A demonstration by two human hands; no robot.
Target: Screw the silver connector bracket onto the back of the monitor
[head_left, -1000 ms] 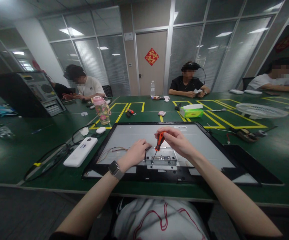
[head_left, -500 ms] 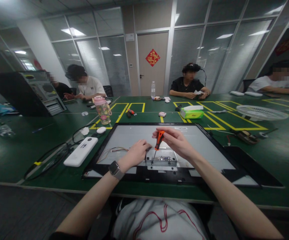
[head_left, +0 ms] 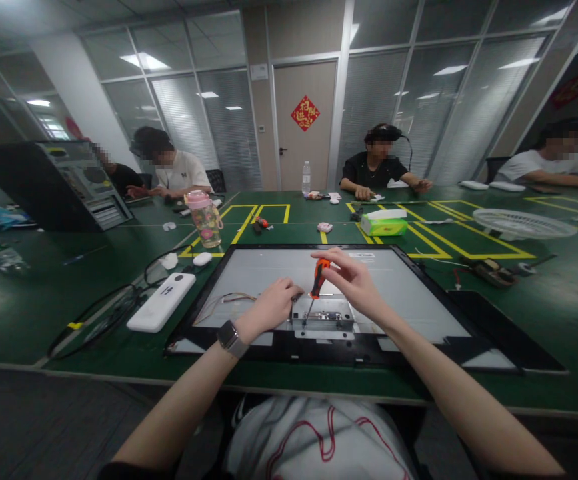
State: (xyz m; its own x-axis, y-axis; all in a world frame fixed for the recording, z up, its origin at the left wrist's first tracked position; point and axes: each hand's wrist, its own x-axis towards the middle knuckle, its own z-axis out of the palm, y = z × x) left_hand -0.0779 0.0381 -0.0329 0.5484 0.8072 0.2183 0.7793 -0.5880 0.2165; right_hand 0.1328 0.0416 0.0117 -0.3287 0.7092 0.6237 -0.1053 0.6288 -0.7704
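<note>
A flat display panel (head_left: 263, 267) with a black frame lies back side up on the table in front of me. Near its front edge sits a silver metal box (head_left: 326, 320) with a row of connectors. My right hand (head_left: 353, 280) pinches the top of an orange and black screwdriver (head_left: 320, 279) between thumb and fingers. The screwdriver leans slightly, its tip down at the box's left front. Curled fingers of my left hand (head_left: 273, 305) rest at the box's left rear corner; their tips are partly hidden. Thin wires (head_left: 229, 298) lie left of that hand.
Left of the panel lie a white power bank (head_left: 163, 303) and black cables (head_left: 93, 323). A pink-lidded bottle (head_left: 205, 220) and a computer case (head_left: 59, 187) stand farther back. A green tissue pack (head_left: 383, 224) lies behind the panel, a dark slab (head_left: 509, 333) to its right. Several people sit opposite.
The fingers of my right hand have shifted slightly around the screwdriver's handle, which stands a little more upright. My left hand stays put. Across the table, a person's hands have moved apart.
</note>
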